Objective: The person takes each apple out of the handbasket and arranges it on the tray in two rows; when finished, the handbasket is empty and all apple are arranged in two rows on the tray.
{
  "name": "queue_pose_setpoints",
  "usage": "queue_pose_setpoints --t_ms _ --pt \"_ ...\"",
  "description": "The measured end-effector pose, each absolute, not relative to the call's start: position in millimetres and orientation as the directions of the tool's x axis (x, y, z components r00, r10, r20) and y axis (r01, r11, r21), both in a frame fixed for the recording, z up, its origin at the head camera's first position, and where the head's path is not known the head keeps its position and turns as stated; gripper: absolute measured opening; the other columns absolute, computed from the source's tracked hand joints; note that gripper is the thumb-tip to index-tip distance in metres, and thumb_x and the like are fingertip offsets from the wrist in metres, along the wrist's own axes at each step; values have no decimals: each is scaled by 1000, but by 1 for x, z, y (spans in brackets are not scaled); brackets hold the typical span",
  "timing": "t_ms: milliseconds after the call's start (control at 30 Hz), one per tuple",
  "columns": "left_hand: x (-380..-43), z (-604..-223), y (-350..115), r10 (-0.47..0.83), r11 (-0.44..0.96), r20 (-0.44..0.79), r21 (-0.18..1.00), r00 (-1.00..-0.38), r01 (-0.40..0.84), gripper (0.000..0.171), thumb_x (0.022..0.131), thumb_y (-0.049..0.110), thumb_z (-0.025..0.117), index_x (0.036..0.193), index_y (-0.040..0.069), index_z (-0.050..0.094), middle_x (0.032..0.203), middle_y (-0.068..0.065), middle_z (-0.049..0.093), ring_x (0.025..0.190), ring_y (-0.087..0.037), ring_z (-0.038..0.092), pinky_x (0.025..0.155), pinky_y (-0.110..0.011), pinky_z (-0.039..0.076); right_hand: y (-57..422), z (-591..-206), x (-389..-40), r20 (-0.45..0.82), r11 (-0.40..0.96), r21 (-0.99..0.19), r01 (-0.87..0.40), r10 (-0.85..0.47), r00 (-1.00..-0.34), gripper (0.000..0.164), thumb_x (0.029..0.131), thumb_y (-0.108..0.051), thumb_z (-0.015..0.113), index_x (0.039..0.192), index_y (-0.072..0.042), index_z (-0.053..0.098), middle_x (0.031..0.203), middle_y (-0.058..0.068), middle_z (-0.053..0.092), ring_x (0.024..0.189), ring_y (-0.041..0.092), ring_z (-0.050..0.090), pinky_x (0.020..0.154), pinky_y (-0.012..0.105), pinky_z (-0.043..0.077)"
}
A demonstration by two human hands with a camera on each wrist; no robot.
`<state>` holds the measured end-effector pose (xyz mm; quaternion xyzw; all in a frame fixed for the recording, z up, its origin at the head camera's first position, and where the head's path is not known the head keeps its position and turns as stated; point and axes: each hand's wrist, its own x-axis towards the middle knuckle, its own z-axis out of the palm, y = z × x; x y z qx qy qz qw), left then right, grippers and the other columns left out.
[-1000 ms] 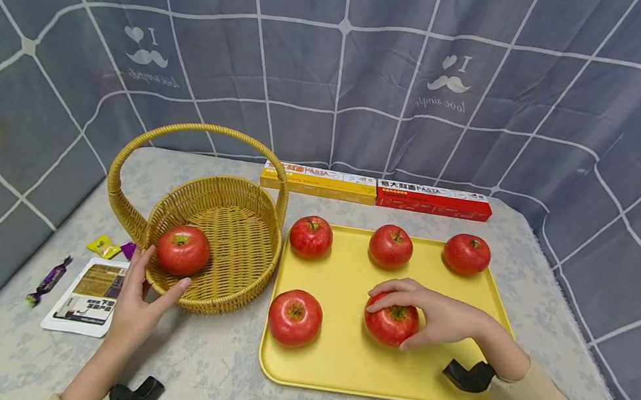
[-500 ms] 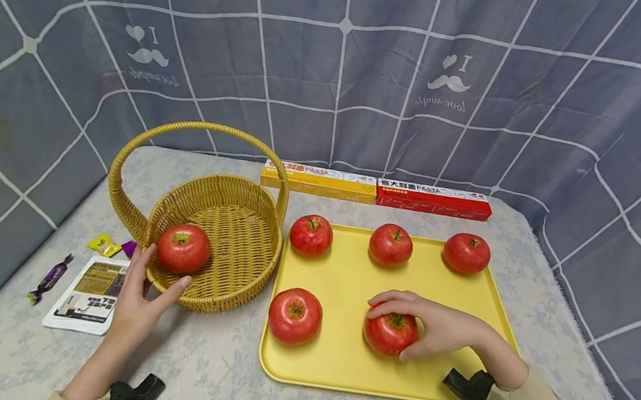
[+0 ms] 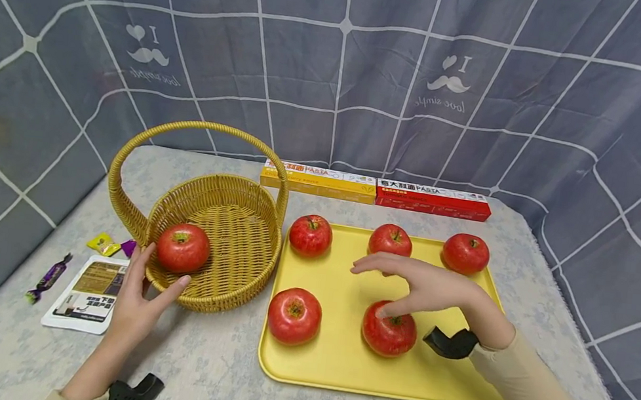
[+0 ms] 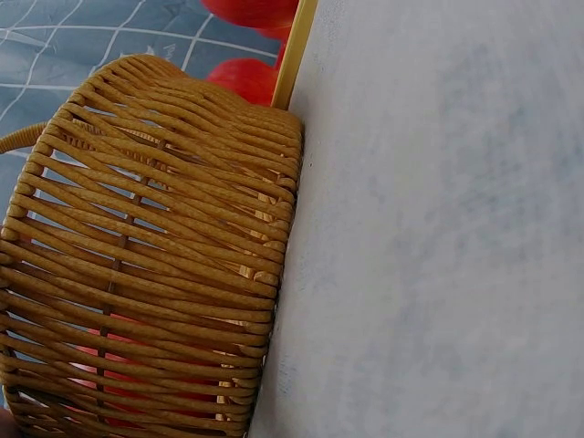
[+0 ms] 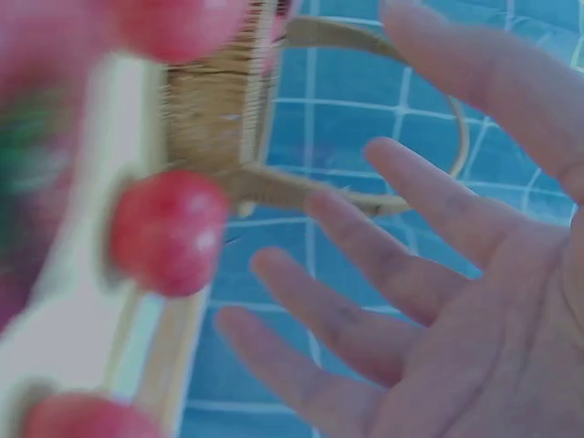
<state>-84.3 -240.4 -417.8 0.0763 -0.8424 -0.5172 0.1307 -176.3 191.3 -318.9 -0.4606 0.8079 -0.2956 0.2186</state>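
Observation:
A wicker basket (image 3: 232, 249) with a tall hoop handle holds one red apple (image 3: 182, 248) on its left side. My left hand (image 3: 137, 301) rests against the basket's near left rim, thumb and fingers spread. In the left wrist view, the basket's woven side (image 4: 155, 255) hides most of the apple inside. On the yellow tray (image 3: 337, 370) lie several red apples. Above the front right apple (image 3: 388, 333) hovers my right hand (image 3: 426, 288), its fingers extended and holding nothing. The right wrist view shows its spread fingers (image 5: 347, 319) and bare palm.
A yellow pasta box (image 3: 318, 183) and a red pasta box (image 3: 433, 201) lie behind the tray. Left of the basket are a white packet (image 3: 85, 295), a purple-wrapped candy (image 3: 49, 276) and a yellow candy (image 3: 104, 244). A grey-blue curtain surrounds the table.
My right hand has let go of the front right apple and risen away from it, slightly to the left. That apple stays on the tray. My left hand and the basket have not visibly moved.

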Motion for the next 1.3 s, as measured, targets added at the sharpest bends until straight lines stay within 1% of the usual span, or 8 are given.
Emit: queue_pose_setpoints --t_ms 233,400,533,800,967,1067,1167,1300 --pt "-83 -419 -243 -273 452 140 892 -952 2 85 86 23 68 151 11 14 156 -5 -6 142 -22 1 110 -49 17 128 -290 -198 125 229 -740 -632 -877 -464 55 85 -21 71 135 -14 49 135 -2 49 123 14 45 99 37 41" --pt "-83 -420 -244 -271 452 136 892 -953 -2 86 86 21 69 151 10 14 156 -7 -6 142 -22 0 111 -44 17 76 -286 -208 181 153 -794 -588 -864 -470 53 86 -16 69 134 -8 48 132 -1 52 119 12 49 98 34 42" --pt "-82 -419 -244 -264 452 136 892 -955 2 87 85 19 69 151 9 14 156 -9 -7 142 -22 -2 111 -46 17 38 -290 -213 215 93 -813 -574 -869 -445 54 86 -14 67 135 -4 47 133 4 51 119 11 48 97 33 44" --pt "-84 -418 -244 -262 451 136 892 -955 3 86 87 23 68 151 10 13 156 -7 -7 141 -26 2 108 -53 18 -21 -306 -218 162 42 -904 -425 -887 -432 54 87 -7 66 136 -3 43 139 9 43 121 12 47 95 27 44" --pt "-83 -417 -244 -253 445 145 895 -957 18 85 87 23 67 151 9 12 156 -8 -8 141 -29 2 107 -56 18 -49 -317 -221 89 105 -918 -384 -886 -455 56 85 -10 68 136 -9 45 137 1 45 119 11 49 89 20 46" --pt "-84 -417 -245 -247 447 136 895 -959 12 86 87 22 67 151 9 11 156 -9 -9 141 -30 2 108 -55 18 -64 -323 -222 51 147 -909 -391 -890 -454 58 84 -12 70 136 -11 45 136 -1 45 122 15 48 90 21 45" --pt "-85 -418 -245 -242 450 125 893 -962 3 88 87 20 68 151 8 10 155 -12 -10 141 -31 1 108 -54 18 -75 -331 -224 29 186 -882 -432 -896 -443 60 83 -14 71 137 -10 45 138 1 44 125 18 45 95 23 42" --pt "-87 -418 -245 -238 453 126 891 -963 4 88 86 19 68 151 7 10 155 -14 -10 140 -32 2 108 -54 19 -85 -341 -227 2 245 -836 -491 -894 -449 63 83 -18 72 139 -11 44 141 4 42 128 17 39 100 27 37"
